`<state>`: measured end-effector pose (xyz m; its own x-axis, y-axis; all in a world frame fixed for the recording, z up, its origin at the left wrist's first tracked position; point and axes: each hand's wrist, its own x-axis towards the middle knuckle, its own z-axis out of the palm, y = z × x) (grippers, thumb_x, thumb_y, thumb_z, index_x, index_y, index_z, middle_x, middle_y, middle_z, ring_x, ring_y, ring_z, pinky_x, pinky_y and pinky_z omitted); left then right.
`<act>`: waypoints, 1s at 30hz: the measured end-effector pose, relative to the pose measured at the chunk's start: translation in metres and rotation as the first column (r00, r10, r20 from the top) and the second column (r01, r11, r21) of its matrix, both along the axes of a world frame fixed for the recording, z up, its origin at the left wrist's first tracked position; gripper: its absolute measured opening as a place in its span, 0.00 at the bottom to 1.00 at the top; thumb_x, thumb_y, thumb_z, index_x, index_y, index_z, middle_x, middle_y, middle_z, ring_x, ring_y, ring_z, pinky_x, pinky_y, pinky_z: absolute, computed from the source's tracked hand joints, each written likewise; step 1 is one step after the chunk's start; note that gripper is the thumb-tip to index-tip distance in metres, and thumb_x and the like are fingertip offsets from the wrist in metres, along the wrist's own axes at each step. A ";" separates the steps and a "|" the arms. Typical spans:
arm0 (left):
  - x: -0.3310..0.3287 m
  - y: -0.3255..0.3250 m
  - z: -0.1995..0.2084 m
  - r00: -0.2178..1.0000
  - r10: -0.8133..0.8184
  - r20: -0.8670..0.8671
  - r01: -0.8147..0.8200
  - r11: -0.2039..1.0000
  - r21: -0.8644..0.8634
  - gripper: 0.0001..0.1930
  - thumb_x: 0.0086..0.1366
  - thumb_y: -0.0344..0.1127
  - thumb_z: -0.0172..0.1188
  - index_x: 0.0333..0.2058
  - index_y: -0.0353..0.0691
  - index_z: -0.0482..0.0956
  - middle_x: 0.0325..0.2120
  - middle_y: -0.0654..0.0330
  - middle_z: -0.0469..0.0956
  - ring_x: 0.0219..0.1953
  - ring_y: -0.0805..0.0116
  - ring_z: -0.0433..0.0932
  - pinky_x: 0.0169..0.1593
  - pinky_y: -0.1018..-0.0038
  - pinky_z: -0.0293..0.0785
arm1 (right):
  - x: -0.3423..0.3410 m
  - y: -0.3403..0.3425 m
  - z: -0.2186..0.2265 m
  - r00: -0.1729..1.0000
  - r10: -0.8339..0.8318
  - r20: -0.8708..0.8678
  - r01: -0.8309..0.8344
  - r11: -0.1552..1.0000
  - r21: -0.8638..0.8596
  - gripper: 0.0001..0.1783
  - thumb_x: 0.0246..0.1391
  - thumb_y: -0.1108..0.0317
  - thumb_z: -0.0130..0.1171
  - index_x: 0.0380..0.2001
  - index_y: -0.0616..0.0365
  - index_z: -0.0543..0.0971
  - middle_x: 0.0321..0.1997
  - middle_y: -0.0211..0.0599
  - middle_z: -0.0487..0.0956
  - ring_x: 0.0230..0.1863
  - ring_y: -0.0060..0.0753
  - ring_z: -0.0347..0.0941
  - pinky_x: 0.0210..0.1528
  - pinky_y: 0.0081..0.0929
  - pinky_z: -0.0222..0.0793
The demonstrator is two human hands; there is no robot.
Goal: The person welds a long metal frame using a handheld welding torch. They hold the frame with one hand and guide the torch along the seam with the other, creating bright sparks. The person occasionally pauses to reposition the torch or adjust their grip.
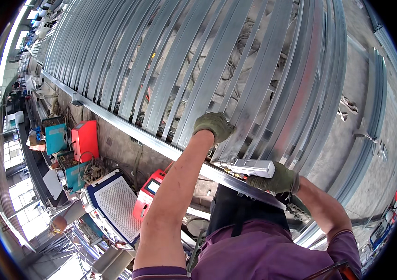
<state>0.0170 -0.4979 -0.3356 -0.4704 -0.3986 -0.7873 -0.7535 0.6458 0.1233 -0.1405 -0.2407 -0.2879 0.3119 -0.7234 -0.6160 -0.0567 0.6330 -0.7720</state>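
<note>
My left hand point(214, 127), in an olive-green work glove, is closed over a flat grey metal tube point(241, 115) near its lower end. My right hand point(280, 180), gloved the same way, grips a silver welding gun point(253, 168) with a boxy body. The gun's narrow nozzle points left toward the tube ends, by the long metal rail point(170, 151) along the near edge. Its handle is mostly hidden in my glove. Many parallel tubes lie across this frame, with narrower bars between some of them.
Below the rail stand a red machine with a small screen point(148, 193), a white-and-blue cabinet point(117, 205) and another red box point(85, 141). Bundled metal profiles point(369, 135) lie on the floor at right. Cables and hoses show through the gaps between tubes.
</note>
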 end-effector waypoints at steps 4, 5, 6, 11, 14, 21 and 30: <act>-0.004 -0.003 0.006 0.999 -0.011 0.049 0.010 1.000 0.024 0.39 0.81 0.70 0.48 0.59 0.38 0.89 0.61 0.50 0.86 0.64 0.50 0.84 0.68 0.55 0.79 | 0.004 0.006 -0.019 1.000 -0.007 0.000 0.007 0.997 -0.072 0.37 0.66 0.39 0.74 0.70 0.48 0.83 0.58 0.40 0.91 0.57 0.36 0.88 0.61 0.34 0.83; -0.005 -0.002 0.009 0.999 -0.003 0.042 0.002 1.000 0.015 0.39 0.80 0.70 0.48 0.59 0.38 0.89 0.60 0.49 0.87 0.64 0.50 0.84 0.68 0.55 0.79 | 0.006 0.008 -0.021 1.000 -0.011 -0.022 0.009 0.996 -0.089 0.37 0.66 0.38 0.74 0.70 0.48 0.83 0.57 0.40 0.91 0.56 0.35 0.88 0.60 0.33 0.83; -0.007 -0.002 0.010 0.999 0.005 0.035 -0.005 1.000 0.007 0.39 0.80 0.70 0.49 0.59 0.38 0.89 0.60 0.49 0.87 0.64 0.49 0.84 0.68 0.55 0.79 | 0.006 0.009 -0.021 0.999 -0.015 -0.044 0.010 0.994 -0.107 0.37 0.66 0.38 0.74 0.70 0.48 0.83 0.56 0.40 0.91 0.54 0.35 0.89 0.58 0.33 0.84; -0.002 -0.003 -0.003 0.999 -0.024 0.036 0.024 1.000 0.011 0.40 0.79 0.72 0.49 0.56 0.38 0.90 0.56 0.48 0.88 0.61 0.50 0.86 0.66 0.55 0.80 | 0.004 0.004 -0.015 0.999 0.031 -0.040 -0.032 0.999 -0.017 0.37 0.66 0.37 0.74 0.69 0.46 0.83 0.51 0.39 0.92 0.48 0.32 0.89 0.52 0.31 0.86; -0.002 -0.003 -0.001 1.000 -0.006 0.023 0.006 1.000 0.002 0.40 0.79 0.72 0.50 0.53 0.37 0.91 0.54 0.49 0.89 0.60 0.50 0.87 0.66 0.56 0.80 | 0.003 0.002 -0.014 0.994 0.079 -0.076 -0.081 0.997 -0.019 0.37 0.66 0.37 0.74 0.69 0.47 0.83 0.51 0.40 0.92 0.49 0.33 0.90 0.53 0.32 0.86; -0.005 -0.005 0.002 0.999 0.017 0.035 -0.019 0.999 0.033 0.39 0.79 0.70 0.51 0.49 0.35 0.93 0.52 0.50 0.90 0.59 0.52 0.87 0.66 0.56 0.80 | 0.002 -0.002 0.000 0.990 0.099 -0.106 -0.104 0.993 -0.050 0.38 0.66 0.34 0.71 0.68 0.47 0.84 0.54 0.43 0.92 0.55 0.41 0.89 0.59 0.37 0.83; -0.005 -0.003 0.004 1.000 -0.001 0.015 0.001 1.000 0.000 0.38 0.80 0.70 0.51 0.46 0.37 0.94 0.51 0.50 0.91 0.58 0.51 0.88 0.65 0.56 0.81 | -0.001 -0.011 0.012 0.955 0.219 -0.201 -0.234 0.971 -0.056 0.42 0.68 0.26 0.62 0.69 0.46 0.83 0.53 0.50 0.91 0.56 0.57 0.87 0.58 0.43 0.83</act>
